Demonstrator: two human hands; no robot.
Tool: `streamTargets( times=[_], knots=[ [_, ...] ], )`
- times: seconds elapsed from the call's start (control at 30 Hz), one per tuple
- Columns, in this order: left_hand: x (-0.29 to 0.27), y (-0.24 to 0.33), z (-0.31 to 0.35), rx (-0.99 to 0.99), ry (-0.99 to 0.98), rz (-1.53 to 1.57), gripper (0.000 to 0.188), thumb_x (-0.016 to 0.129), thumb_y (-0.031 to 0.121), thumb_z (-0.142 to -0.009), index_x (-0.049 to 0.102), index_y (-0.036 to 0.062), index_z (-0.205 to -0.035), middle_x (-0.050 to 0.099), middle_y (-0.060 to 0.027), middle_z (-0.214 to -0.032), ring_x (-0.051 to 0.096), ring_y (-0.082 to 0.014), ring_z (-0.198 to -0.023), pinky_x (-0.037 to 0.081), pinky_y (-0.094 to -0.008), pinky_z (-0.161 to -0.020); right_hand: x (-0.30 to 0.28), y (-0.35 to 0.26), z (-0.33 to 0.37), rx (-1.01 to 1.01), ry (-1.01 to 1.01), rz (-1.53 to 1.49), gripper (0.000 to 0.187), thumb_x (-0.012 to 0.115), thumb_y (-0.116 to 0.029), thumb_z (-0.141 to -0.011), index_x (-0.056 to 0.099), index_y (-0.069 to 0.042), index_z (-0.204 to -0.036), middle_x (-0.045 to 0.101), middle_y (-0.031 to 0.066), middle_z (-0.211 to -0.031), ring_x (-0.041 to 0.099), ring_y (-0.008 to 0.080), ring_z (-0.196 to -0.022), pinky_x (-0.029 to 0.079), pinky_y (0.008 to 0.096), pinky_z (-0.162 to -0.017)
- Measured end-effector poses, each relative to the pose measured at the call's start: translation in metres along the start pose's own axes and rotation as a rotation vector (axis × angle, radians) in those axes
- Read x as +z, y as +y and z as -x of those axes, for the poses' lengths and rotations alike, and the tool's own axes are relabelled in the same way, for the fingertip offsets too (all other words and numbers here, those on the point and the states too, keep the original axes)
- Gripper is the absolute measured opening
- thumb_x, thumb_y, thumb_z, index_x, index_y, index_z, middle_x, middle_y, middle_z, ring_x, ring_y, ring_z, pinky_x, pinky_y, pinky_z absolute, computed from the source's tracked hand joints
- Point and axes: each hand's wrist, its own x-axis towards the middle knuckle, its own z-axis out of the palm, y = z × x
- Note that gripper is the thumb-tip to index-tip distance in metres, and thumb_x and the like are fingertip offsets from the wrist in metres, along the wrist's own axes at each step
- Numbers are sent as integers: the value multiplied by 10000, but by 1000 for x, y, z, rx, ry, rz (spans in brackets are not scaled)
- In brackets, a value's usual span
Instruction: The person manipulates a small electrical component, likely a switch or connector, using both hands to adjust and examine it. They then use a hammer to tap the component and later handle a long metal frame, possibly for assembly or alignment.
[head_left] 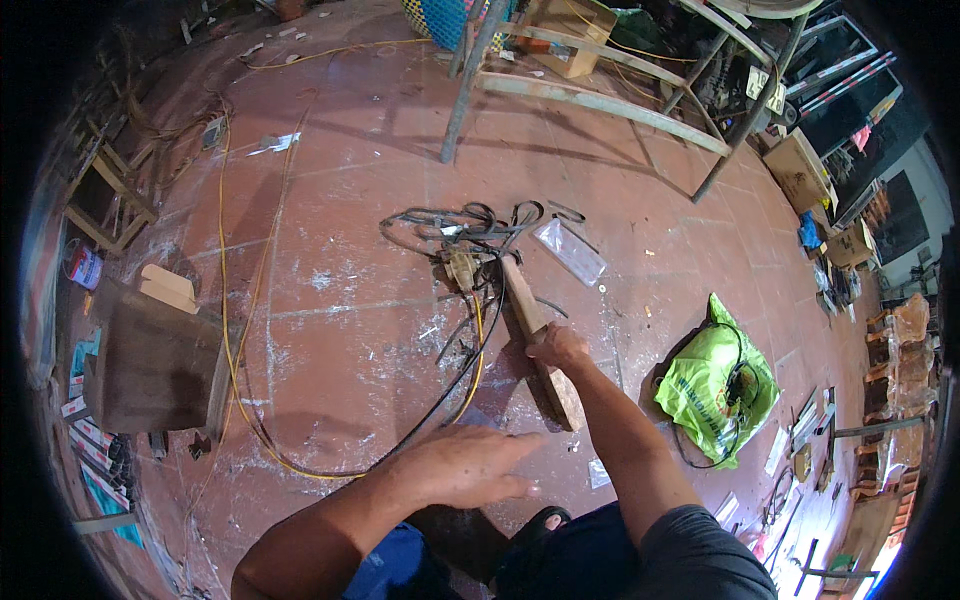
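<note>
My right hand is closed on the middle of a narrow wooden plank, which slants from a heap of cords toward my feet. My left hand hovers over the floor near the plank's close end, fingers stretched out, with nothing in it. Beyond the plank's far end lie looped black cords and a yellowish plug or socket block. A yellow cable and a black one run from there past my left hand. Beside the heap is a clear plastic case.
A bright green bag with a black cord on it lies to the right. Ahead stands a metal-legged frame. On the left are a dark brown box-like block and a wooden frame. Cardboard boxes line the right side.
</note>
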Motion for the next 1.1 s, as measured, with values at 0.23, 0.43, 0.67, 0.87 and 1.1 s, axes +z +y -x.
streamTargets(
  times=[0.23,0.43,0.67,0.87,1.1],
  knots=[
    [-4,-7,4,-251,-63,-36,737,655,489,-1003,463,40,-1555,666,-318,-1308,648,-469,-1224,501,-537,-1035,-28,25,45,180,70,-195,802,748,-638,-848,629,-84,-1416,689,224,-1357,666,396,-1271,532,514,-1054],
    [91,-16,3,-414,354,-9,702,721,461,-939,527,97,-1507,725,-288,-1169,698,-481,-1082,536,-573,-933,57,107,156,-148,53,-226,829,705,-548,-940,408,-112,-1579,586,296,-1373,640,489,-1202,545,577,-970],
    [227,83,118,-529,157,381,739,779,304,-923,467,63,-1548,667,-215,-1274,680,-357,-1133,551,-472,-929,38,85,390,-726,-13,-203,335,549,-357,-1003,755,-142,-1158,765,192,-1086,745,387,-987,594,502,-882],
    [93,274,227,-639,50,758,454,666,287,-1052,625,44,-1432,768,-115,-1099,762,-179,-905,578,-284,-744,-140,45,587,-347,-214,-519,398,666,-466,-926,752,-188,-1198,763,174,-1114,724,356,-1071,562,498,-938],
    [-36,250,263,-646,149,815,266,641,229,-1037,656,39,-1224,764,-191,-1041,773,-265,-844,590,-327,-627,-208,113,722,207,2,-579,376,621,-491,-974,740,-164,-1117,751,204,-929,737,380,-904,564,545,-794]
  ],
)
